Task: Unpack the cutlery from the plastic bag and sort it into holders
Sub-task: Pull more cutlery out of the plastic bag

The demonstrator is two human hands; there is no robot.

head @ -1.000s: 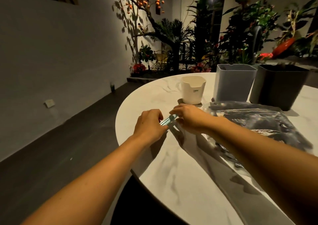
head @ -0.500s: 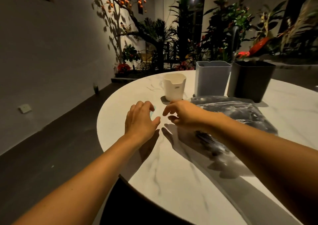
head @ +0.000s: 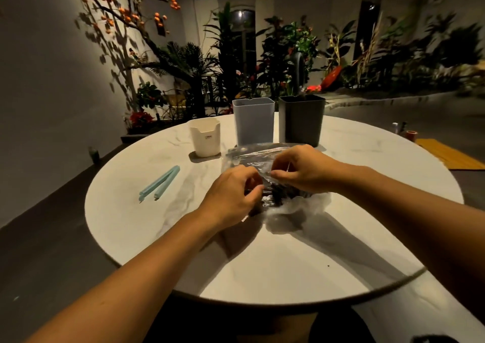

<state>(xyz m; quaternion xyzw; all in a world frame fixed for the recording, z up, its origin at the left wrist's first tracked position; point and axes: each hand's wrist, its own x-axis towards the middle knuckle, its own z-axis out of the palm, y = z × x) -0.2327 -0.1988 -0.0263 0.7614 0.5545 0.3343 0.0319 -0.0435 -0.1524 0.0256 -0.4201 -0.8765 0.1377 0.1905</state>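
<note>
While both hands (head: 265, 182) pinch it | plastic bag (head: 262, 153) lies flat, mouth nearward

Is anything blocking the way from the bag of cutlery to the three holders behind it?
Nothing visible does. The plastic bag lies right before the white holder, grey holder and black holder. Both hands, left hand and right hand, pinch the bag; the blue clip lies off to the left.

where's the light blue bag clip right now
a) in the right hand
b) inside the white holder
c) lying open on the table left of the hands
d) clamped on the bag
c, the light blue bag clip lies spread open on the table, left of the left hand and apart from the plastic bag.
</note>
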